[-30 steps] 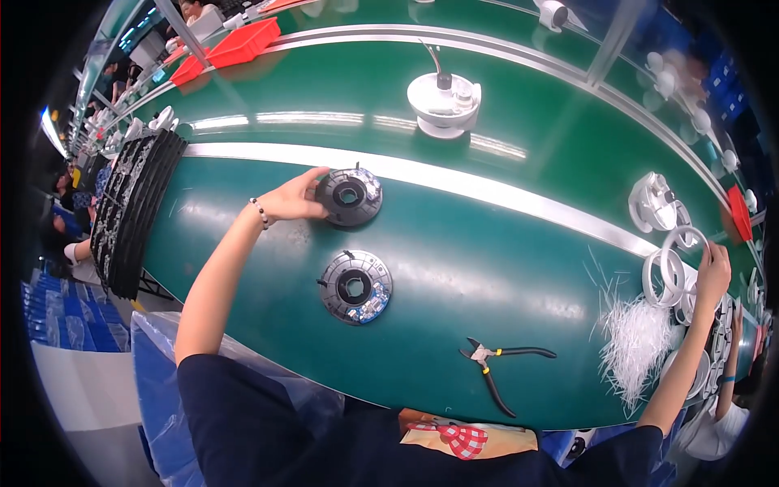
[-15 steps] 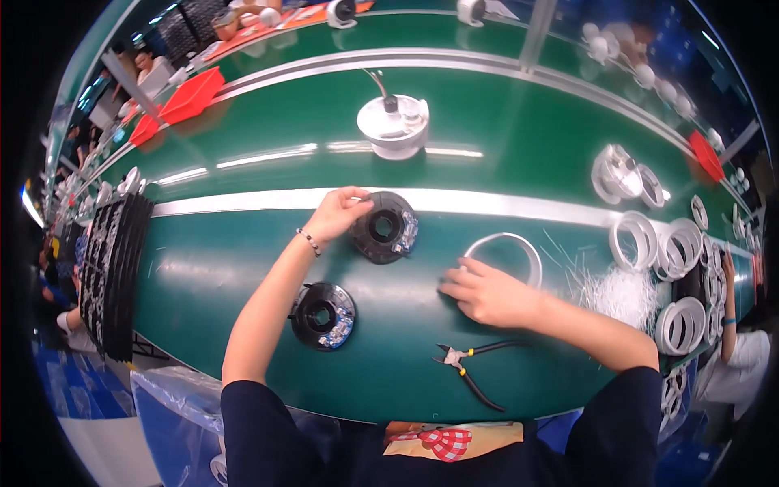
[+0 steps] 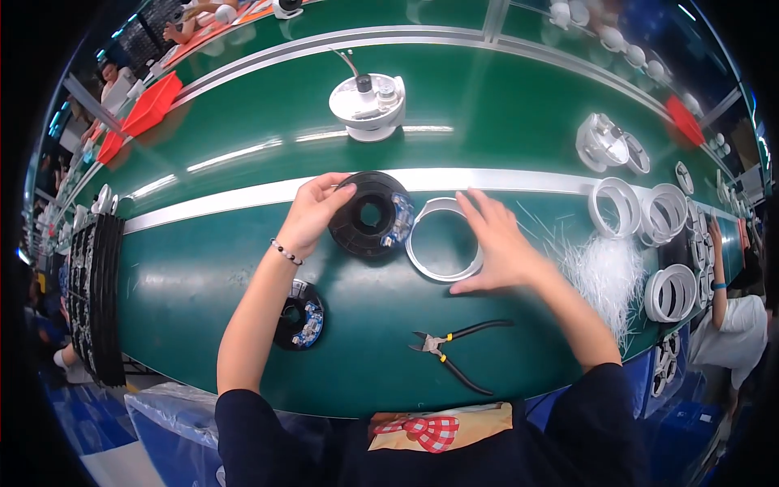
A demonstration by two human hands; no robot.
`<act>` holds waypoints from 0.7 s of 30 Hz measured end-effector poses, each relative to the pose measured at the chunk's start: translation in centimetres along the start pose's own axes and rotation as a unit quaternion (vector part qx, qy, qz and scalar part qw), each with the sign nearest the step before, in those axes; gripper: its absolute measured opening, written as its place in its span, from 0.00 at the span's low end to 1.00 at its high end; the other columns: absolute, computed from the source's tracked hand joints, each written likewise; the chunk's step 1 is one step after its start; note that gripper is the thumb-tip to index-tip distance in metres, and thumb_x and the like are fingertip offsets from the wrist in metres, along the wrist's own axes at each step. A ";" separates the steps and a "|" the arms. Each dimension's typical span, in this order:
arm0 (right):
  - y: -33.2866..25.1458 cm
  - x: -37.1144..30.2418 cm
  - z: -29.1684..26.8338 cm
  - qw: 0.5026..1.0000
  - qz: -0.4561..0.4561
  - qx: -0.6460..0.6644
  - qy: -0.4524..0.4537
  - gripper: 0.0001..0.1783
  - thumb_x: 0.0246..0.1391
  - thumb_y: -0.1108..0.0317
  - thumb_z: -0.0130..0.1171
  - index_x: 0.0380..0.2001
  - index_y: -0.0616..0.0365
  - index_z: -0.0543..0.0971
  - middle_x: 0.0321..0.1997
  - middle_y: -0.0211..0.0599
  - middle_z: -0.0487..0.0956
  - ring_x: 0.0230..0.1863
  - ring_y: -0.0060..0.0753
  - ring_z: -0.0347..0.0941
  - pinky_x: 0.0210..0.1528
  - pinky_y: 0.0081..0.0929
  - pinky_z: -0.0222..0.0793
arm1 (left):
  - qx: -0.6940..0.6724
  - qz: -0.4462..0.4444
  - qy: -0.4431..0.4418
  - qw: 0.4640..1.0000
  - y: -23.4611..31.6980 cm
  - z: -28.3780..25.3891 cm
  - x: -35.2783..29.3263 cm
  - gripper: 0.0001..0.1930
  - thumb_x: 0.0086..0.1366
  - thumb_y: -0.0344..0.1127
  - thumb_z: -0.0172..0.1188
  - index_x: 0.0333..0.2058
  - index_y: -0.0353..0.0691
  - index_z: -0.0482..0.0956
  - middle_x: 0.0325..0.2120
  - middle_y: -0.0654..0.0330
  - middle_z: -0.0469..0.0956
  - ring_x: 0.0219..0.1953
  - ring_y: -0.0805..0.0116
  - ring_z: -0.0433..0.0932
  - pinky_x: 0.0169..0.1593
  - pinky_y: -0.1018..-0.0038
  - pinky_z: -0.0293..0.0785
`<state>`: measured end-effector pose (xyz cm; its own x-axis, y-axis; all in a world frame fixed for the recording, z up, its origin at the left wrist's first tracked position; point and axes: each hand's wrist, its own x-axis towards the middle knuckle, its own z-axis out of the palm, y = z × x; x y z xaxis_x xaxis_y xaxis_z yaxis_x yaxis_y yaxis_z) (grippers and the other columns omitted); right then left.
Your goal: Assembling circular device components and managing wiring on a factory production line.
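Observation:
My left hand [image 3: 317,208] pinches the left rim of a black round housing [image 3: 350,230] with a hole in its middle and a blue circuit board along its right side. The housing is raised a little off the bench. Right beside it is a white plastic ring [image 3: 445,277], its left edge close to the circuit board. My right hand [image 3: 505,243] spans the ring's right side, fingers at its top and thumb at its bottom. A second black housing [image 3: 289,326] with a board lies below my left forearm, partly hidden by it. Side cutters [image 3: 436,344] with black handles lie with their handles spread nearer me.
To the right are a heap of white plastic strips [image 3: 604,272] and several white rings [image 3: 673,294]. Black stacked trays [image 3: 99,296] stand at the left. A white round unit [image 3: 367,109] with wires sits beyond the metal strip [image 3: 519,180]. Other people work nearby.
My right hand has moved left and spread around the white ring, which has shifted left toward the black housing. My left hand has lifted the housing slightly. The head view has shifted.

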<state>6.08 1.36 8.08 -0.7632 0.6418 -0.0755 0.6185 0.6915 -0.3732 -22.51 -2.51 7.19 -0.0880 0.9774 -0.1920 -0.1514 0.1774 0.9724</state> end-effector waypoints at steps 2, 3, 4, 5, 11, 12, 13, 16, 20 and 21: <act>0.3 0.5 0.3 0.999 -0.028 -0.017 0.031 0.67 0.20 0.43 0.70 0.60 0.61 0.44 0.62 0.57 0.44 0.62 0.59 0.42 0.60 0.49 0.41 | -0.017 0.003 -0.027 0.999 0.6 0.8 -0.4 0.10 0.59 0.29 0.52 0.39 0.33 0.71 0.33 0.59 0.77 0.34 0.77 0.74 0.38 0.83 0.70; -0.1 1.0 0.6 0.999 -0.039 -0.030 0.023 0.67 0.19 0.43 0.70 0.59 0.61 0.45 0.62 0.57 0.44 0.62 0.58 0.42 0.60 0.49 0.41 | -0.022 0.011 -0.030 0.999 1.1 1.4 -0.8 0.10 0.59 0.29 0.53 0.39 0.33 0.71 0.33 0.59 0.77 0.34 0.77 0.74 0.39 0.83 0.70; -0.4 1.5 1.0 0.998 -0.048 -0.043 0.016 0.67 0.19 0.43 0.70 0.59 0.61 0.45 0.62 0.57 0.45 0.62 0.58 0.42 0.60 0.50 0.41 | -0.021 0.015 -0.030 0.999 1.4 1.8 -1.1 0.10 0.59 0.29 0.53 0.39 0.33 0.71 0.33 0.59 0.77 0.34 0.77 0.74 0.39 0.83 0.70; -0.6 1.9 1.5 0.998 -0.061 -0.032 0.002 0.66 0.18 0.46 0.70 0.59 0.63 0.46 0.61 0.58 0.47 0.62 0.57 0.43 0.61 0.47 0.40 | -0.016 0.027 -0.021 0.999 1.6 2.2 -1.3 0.10 0.59 0.29 0.53 0.39 0.32 0.71 0.33 0.60 0.76 0.34 0.78 0.74 0.39 0.83 0.70; 0.6 2.0 1.0 0.885 0.028 0.432 0.170 0.57 0.23 0.51 0.69 0.57 0.63 0.53 0.59 0.50 0.56 0.61 0.45 0.51 0.61 0.36 0.47 | -0.073 0.131 0.121 0.981 2.3 4.0 -3.2 0.12 0.58 0.30 0.55 0.38 0.30 0.74 0.31 0.60 0.77 0.32 0.79 0.73 0.37 0.84 0.69; 0.4 1.9 0.8 0.715 0.072 0.671 0.179 0.56 0.25 0.51 0.68 0.57 0.63 0.53 0.59 0.47 0.56 0.61 0.42 0.51 0.61 0.35 0.48 | -0.073 0.136 0.127 0.980 2.2 4.5 -3.3 0.12 0.58 0.30 0.55 0.38 0.30 0.74 0.31 0.60 0.77 0.32 0.79 0.73 0.37 0.84 0.69; 0.3 1.3 1.2 0.703 0.035 0.681 0.205 0.54 0.31 0.61 0.65 0.59 0.64 0.45 0.59 0.50 0.55 0.58 0.42 0.56 0.56 0.35 0.56 | -0.124 0.150 0.140 0.971 2.1 5.4 -3.3 0.12 0.58 0.30 0.55 0.39 0.29 0.74 0.31 0.60 0.77 0.32 0.79 0.73 0.37 0.84 0.69; -4.3 1.3 2.0 0.775 -0.064 0.587 0.225 0.60 0.28 0.67 0.69 0.60 0.66 0.40 0.61 0.49 0.49 0.61 0.39 0.49 0.61 0.33 0.46 | -0.208 0.153 0.140 0.956 0.4 7.0 -3.6 0.11 0.59 0.30 0.53 0.39 0.29 0.74 0.32 0.61 0.76 0.32 0.78 0.72 0.37 0.83 0.69; -7.2 1.9 0.8 0.759 -0.042 0.608 0.229 0.63 0.28 0.65 0.71 0.59 0.69 0.38 0.59 0.50 0.52 0.60 0.39 0.50 0.61 0.32 0.46 | -0.303 0.144 0.031 0.941 -0.6 8.0 -4.7 0.20 0.55 0.31 0.45 0.47 0.30 0.66 0.43 0.54 0.71 0.44 0.66 0.70 0.49 0.73 0.64; -7.8 2.0 0.5 0.752 -0.055 0.618 0.224 0.63 0.28 0.63 0.71 0.58 0.70 0.38 0.57 0.51 0.54 0.60 0.39 0.52 0.60 0.33 0.47 | -0.327 0.134 0.010 0.935 -1.2 8.0 -5.0 0.23 0.54 0.33 0.45 0.49 0.31 0.63 0.45 0.54 0.69 0.47 0.64 0.68 0.51 0.71 0.62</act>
<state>-0.40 -2.89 10.34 -0.4868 0.8417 0.2336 -0.3008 0.0895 -0.9495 -14.00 -6.69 8.02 -0.2271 0.9731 0.0383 -0.6903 -0.1885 0.6986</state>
